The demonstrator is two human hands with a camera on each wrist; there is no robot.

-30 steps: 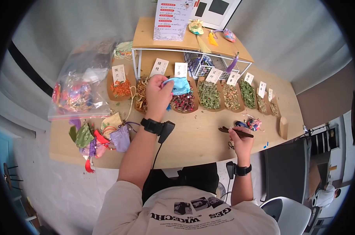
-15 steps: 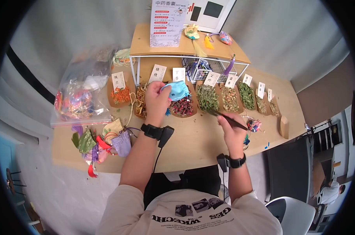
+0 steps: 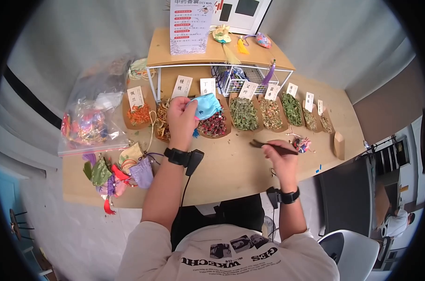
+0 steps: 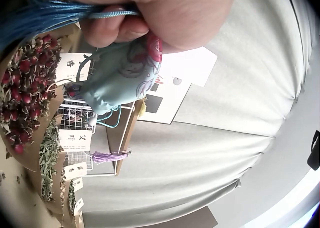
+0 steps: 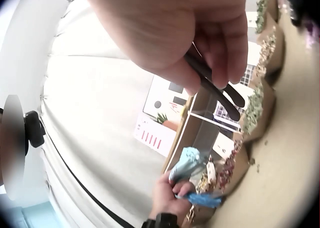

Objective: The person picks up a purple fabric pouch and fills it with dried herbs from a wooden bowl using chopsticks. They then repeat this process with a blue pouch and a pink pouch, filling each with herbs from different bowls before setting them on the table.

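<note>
My left hand (image 3: 181, 122) pinches a light blue drawstring pouch (image 3: 206, 107) by one end, over the paper tray of dried rosebuds (image 3: 213, 126). In the left wrist view a blue tassel (image 4: 45, 19) hangs at the fingers and the pouch (image 4: 117, 75) shows a pink pattern. My right hand (image 3: 283, 163) grips dark tweezers (image 3: 287, 149) between thumb and fingers. Their tips point left, in front of the tray of grey-green dried leaves (image 3: 243, 114). In the right wrist view the two prongs of the tweezers (image 5: 220, 97) stand apart, with nothing visible between them.
More labelled herb trays (image 3: 272, 114) line the back, below a wooden shelf (image 3: 250, 50). Several cloth pouches (image 3: 141, 172) lie at the left, near a plastic bag (image 3: 93, 124). A patterned pouch (image 3: 302, 144) and an upright paper holder (image 3: 339, 146) are at the right.
My right hand moved the tweezers from the right up to the grey-green leaf tray, then drew back toward the front. My left hand keeps holding the blue pouch over the rosebuds.
</note>
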